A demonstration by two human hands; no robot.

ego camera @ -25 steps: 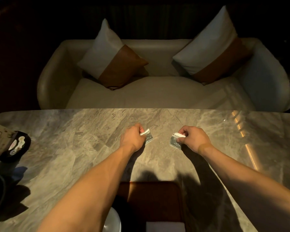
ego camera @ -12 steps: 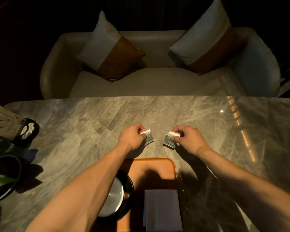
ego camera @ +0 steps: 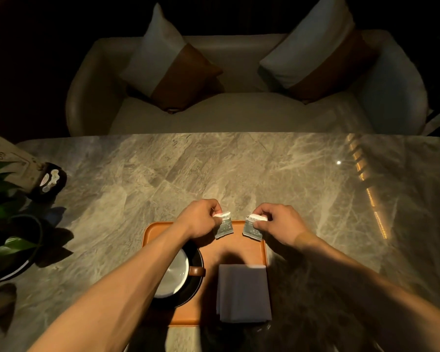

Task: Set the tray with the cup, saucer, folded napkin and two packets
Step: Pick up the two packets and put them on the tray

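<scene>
Dim light fell across the marble table (ego camera: 239, 168), and all the action sat at the near edge; the orange tray (ego camera: 235, 250) already carried the white cup (ego camera: 172, 278) on its dark saucer (ego camera: 194, 293) at the left, the folded napkin (ego camera: 243, 293) at the right. Both packets were up off the tray over its far end; the left hand (ego camera: 201, 221) pinched the left packet (ego camera: 224, 226) by its top edge, fingers closed tight on it; the right hand (ego camera: 280, 223) pinched the right packet (ego camera: 252, 228) the same way, the two sachets hanging near each other but apart. So the last step looked to be in hand, the packets; next, I reckoned, both had to be lowered onto the bare strip beyond the cup and napkin and let go, laid flat, clear of the rim. Beyond stood a pale sofa (ego camera: 239, 115) with two cushions; a plant (ego camera: 8, 224) at the left.
</scene>
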